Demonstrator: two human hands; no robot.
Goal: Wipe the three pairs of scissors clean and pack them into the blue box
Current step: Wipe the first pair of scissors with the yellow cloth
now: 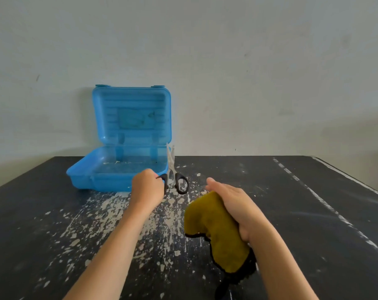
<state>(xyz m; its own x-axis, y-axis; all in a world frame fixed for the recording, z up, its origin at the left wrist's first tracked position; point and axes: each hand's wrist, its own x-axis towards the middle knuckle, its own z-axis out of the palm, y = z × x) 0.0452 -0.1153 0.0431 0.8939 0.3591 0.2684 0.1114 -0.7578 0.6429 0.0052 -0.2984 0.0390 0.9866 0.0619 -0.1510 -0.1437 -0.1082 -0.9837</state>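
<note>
Curling round one handle, the left grip [148,185] held scissors [171,167] upright before the blue box [79,172]; the right grip [237,204] clutched a cloth [214,226].

The scissors [172,169] are blurred, blades perhaps parted; the left hand [146,185] hides one handle.

Pair of scissors [171,167]: black loop handles, pale blades slightly parted and pointing up, blurred; held upright by one handle in the left hand [146,187], at the box's right front corner.
Plastic blue box [101,180]: open, lid standing upright, base flat, pale specks inside.
Mustard-yellow cloth [216,226]: black-edged, bunched, held in the right hand [233,204].
</note>
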